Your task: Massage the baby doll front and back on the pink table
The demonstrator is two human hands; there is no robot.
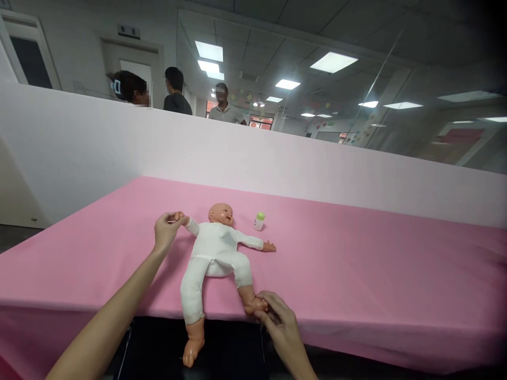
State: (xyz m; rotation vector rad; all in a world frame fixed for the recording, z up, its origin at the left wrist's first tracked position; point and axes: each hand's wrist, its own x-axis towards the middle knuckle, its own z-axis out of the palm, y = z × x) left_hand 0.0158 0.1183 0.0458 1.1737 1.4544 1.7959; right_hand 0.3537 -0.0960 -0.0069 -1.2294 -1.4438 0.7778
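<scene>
A baby doll (216, 243) with a white cloth body lies on its back on the pink tablecloth (348, 264), its head towards the far side. My left hand (166, 229) pinches the doll's small hand at the left, with that arm stretched outward. At the near edge, my right hand (279, 319) is closed on the toes of the doll's foot on the right. The doll's other leg hangs over the table's front edge. Beside the doll's head stands a small white bottle (259, 221) with a green cap.
A low white partition (245, 150) runs behind the table, with glass above it. Beyond it are several people, one in a dark top (177, 100). Dark clothing (158, 348) shows below the table's front edge.
</scene>
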